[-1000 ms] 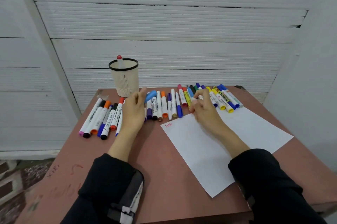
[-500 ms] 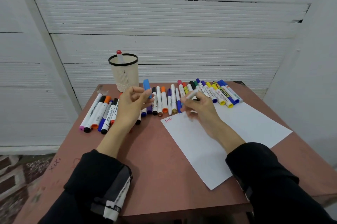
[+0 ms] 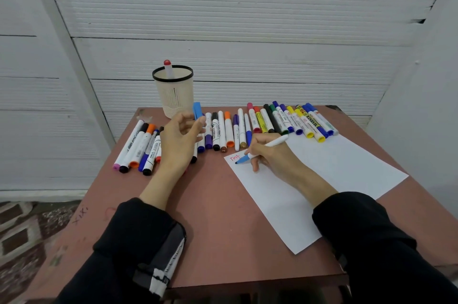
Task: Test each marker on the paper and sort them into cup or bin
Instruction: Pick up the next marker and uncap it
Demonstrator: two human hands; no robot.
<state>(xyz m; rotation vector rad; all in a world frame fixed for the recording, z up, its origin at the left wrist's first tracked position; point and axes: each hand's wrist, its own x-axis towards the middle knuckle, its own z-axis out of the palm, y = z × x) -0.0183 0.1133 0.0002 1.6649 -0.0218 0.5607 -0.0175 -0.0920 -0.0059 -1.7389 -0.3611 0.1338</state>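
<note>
My right hand (image 3: 272, 155) grips an uncapped blue marker (image 3: 260, 151), its tip touching the white paper (image 3: 334, 170) just under the red word "Test" at the sheet's far left corner. My left hand (image 3: 177, 141) is raised over the left markers and pinches the marker's blue cap (image 3: 197, 110) between thumb and fingers. A cream cup with a black rim (image 3: 173, 92) stands at the back left with one red-capped marker in it. Several capped markers lie in a row (image 3: 247, 127) along the table's far side. No bin is in view.
The brown table (image 3: 218, 204) stands against a white ribbed wall. A second group of markers (image 3: 138, 147) lies at the left, partly under my left hand. A patterned floor shows beyond the table's left edge.
My right hand lifted a marker out of the row and brought it down to the paper. My left hand pulled off its blue cap and holds it raised.
</note>
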